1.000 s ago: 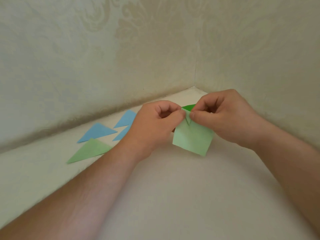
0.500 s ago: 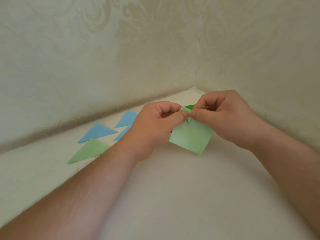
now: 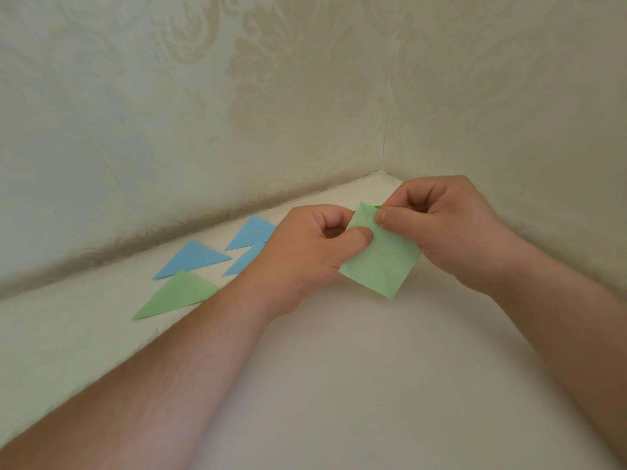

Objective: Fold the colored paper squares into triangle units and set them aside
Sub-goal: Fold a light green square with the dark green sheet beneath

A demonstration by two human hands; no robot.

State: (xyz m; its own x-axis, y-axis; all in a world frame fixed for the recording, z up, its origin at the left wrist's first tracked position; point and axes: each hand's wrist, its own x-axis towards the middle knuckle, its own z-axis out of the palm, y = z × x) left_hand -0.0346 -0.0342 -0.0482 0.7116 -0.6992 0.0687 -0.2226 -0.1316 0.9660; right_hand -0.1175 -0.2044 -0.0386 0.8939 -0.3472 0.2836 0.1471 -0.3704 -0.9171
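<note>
A light green paper square [image 3: 380, 262] is held just above the pale surface near the corner of the walls. My left hand [image 3: 305, 256] pinches its left edge between thumb and curled fingers. My right hand [image 3: 441, 225] pinches its top corner with thumb and forefinger. A sliver of darker green paper [image 3: 377, 207] shows behind the top corner, mostly hidden by my right hand. To the left lie folded triangles: a light green one [image 3: 173, 296] and three blue ones [image 3: 193, 257], [image 3: 252, 230], [image 3: 244, 259], the last partly hidden by my left hand.
Two patterned cream walls [image 3: 203, 113] meet in a corner [image 3: 385, 167] just behind my hands. The pale surface [image 3: 356, 385] stretches toward me between my forearms.
The green square's top corner has risen and flattened out from a small notch. My left thumb has slid lower along the left edge. The square has tilted slightly.
</note>
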